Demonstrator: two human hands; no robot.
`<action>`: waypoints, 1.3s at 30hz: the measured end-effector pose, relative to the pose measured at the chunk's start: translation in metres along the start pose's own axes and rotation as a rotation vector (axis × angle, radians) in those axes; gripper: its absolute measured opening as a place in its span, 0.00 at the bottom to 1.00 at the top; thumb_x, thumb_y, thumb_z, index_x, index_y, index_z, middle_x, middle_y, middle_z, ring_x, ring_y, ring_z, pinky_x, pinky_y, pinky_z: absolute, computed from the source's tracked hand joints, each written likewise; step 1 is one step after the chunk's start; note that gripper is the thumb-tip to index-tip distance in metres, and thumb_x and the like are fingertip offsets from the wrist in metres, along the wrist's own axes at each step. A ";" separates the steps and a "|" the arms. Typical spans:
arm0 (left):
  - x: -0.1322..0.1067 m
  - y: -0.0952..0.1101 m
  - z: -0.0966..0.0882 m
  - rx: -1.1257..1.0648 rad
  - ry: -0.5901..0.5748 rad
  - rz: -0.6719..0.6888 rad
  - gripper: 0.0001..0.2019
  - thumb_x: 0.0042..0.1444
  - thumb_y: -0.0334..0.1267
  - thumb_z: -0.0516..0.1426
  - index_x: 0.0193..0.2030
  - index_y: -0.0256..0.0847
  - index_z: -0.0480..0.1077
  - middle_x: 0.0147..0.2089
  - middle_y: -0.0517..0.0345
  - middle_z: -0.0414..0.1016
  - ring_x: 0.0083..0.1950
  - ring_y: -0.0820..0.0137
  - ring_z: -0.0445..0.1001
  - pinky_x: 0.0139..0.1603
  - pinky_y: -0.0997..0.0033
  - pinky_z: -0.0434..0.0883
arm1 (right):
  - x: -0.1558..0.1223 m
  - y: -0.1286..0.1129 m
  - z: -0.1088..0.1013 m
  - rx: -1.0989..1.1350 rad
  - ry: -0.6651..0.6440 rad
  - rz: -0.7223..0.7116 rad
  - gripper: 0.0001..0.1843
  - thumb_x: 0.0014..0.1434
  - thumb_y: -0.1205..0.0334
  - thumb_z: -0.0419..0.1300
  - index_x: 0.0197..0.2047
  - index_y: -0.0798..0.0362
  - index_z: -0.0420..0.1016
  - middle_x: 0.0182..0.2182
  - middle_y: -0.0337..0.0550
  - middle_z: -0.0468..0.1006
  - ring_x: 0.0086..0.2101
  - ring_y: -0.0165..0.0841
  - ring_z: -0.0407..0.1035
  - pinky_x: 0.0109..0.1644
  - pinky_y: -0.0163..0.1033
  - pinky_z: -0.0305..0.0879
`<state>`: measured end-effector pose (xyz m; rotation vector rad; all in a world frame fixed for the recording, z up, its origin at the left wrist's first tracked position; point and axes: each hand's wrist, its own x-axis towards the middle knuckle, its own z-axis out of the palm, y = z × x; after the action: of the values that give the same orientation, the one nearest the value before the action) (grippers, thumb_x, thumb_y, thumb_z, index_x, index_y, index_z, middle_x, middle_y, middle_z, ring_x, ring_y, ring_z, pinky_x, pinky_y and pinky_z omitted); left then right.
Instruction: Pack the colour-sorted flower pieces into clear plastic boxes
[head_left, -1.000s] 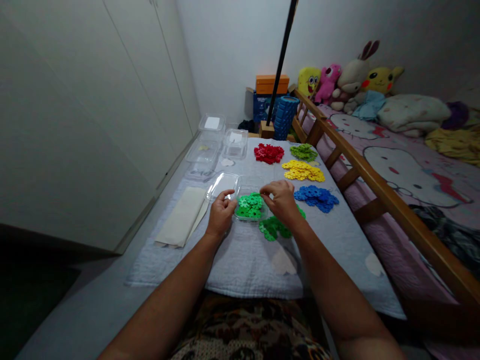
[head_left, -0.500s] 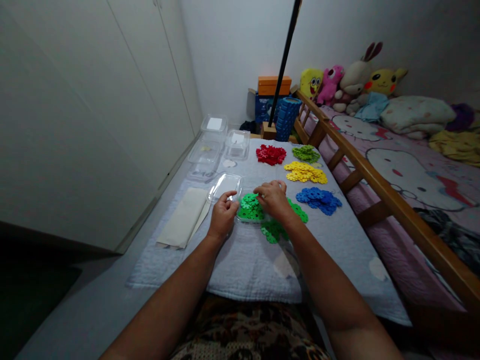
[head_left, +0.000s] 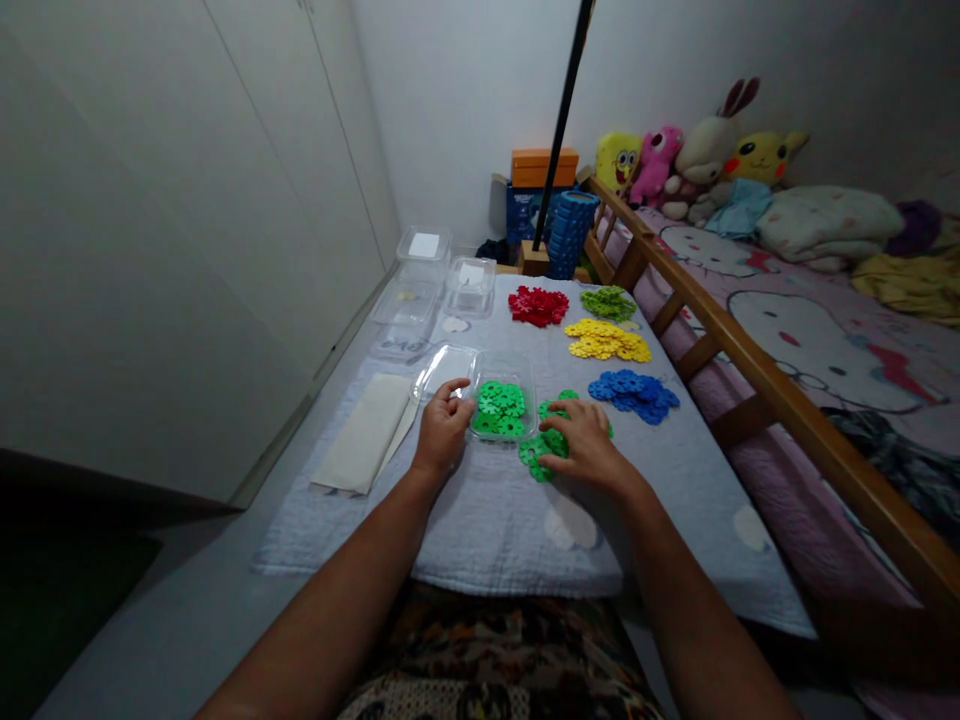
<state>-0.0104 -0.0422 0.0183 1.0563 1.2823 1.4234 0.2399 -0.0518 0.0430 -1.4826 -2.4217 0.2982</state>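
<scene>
A clear plastic container (head_left: 534, 385) stands in the middle of the cloth, with green flower-shaped plastic pieces (head_left: 501, 408) in its near part. At its left side is my left hand (head_left: 444, 430), fingers curled and the thumb and index tips against the container's edge. My right hand (head_left: 583, 438) reaches down over a loose green pile (head_left: 534, 452) just right of the container. Its fingers are spread and bent among those pieces, and the palm hides part of the pile. A clear lid (head_left: 448, 370) lies beyond my left hand, beside the container.
Piles of red (head_left: 538, 306), light green (head_left: 607, 302), yellow (head_left: 607, 341) and blue pieces (head_left: 634, 395) lie at the back and right. Further clear containers (head_left: 405, 303) stand back left. A folded beige cloth (head_left: 364, 432) lies left. A wooden bed rail (head_left: 712, 340) borders the right.
My right hand has moved from above the container to the right and nearer, onto the loose green pile, and its fingers have opened. My left hand stays beside the container.
</scene>
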 end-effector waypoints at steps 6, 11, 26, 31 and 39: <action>0.000 -0.001 -0.001 0.000 -0.005 0.005 0.23 0.54 0.46 0.63 0.55 0.39 0.72 0.21 0.73 0.53 0.22 0.76 0.52 0.26 0.75 0.49 | -0.007 -0.005 0.015 -0.014 -0.039 -0.005 0.21 0.53 0.58 0.73 0.51 0.44 0.80 0.63 0.49 0.70 0.65 0.53 0.55 0.70 0.67 0.44; 0.001 -0.001 -0.001 -0.013 0.000 -0.009 0.24 0.52 0.46 0.64 0.54 0.39 0.73 0.21 0.73 0.54 0.22 0.77 0.52 0.25 0.76 0.49 | -0.002 -0.002 0.017 0.037 0.050 0.023 0.10 0.55 0.61 0.71 0.42 0.45 0.81 0.58 0.48 0.75 0.62 0.50 0.59 0.67 0.61 0.51; -0.001 0.000 -0.001 -0.012 -0.002 -0.002 0.24 0.53 0.46 0.64 0.55 0.39 0.73 0.22 0.72 0.54 0.23 0.76 0.52 0.25 0.75 0.50 | 0.008 0.004 -0.028 0.459 0.147 0.035 0.06 0.61 0.61 0.62 0.33 0.48 0.80 0.34 0.42 0.79 0.39 0.39 0.73 0.49 0.45 0.66; -0.001 -0.001 -0.002 -0.011 -0.006 0.007 0.23 0.54 0.46 0.63 0.55 0.38 0.73 0.22 0.72 0.54 0.23 0.76 0.51 0.26 0.75 0.50 | 0.041 -0.016 -0.036 0.323 0.237 0.002 0.05 0.62 0.62 0.62 0.35 0.48 0.80 0.35 0.42 0.81 0.42 0.40 0.71 0.56 0.48 0.59; -0.001 -0.002 -0.002 -0.017 -0.014 0.010 0.24 0.54 0.47 0.64 0.55 0.38 0.72 0.22 0.72 0.55 0.23 0.76 0.52 0.27 0.75 0.51 | 0.091 -0.035 -0.007 -0.002 0.224 0.024 0.08 0.64 0.63 0.62 0.37 0.46 0.83 0.41 0.47 0.79 0.49 0.45 0.63 0.65 0.59 0.45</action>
<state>-0.0122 -0.0435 0.0166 1.0612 1.2542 1.4298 0.1746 0.0137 0.0730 -1.4616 -2.2302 0.1274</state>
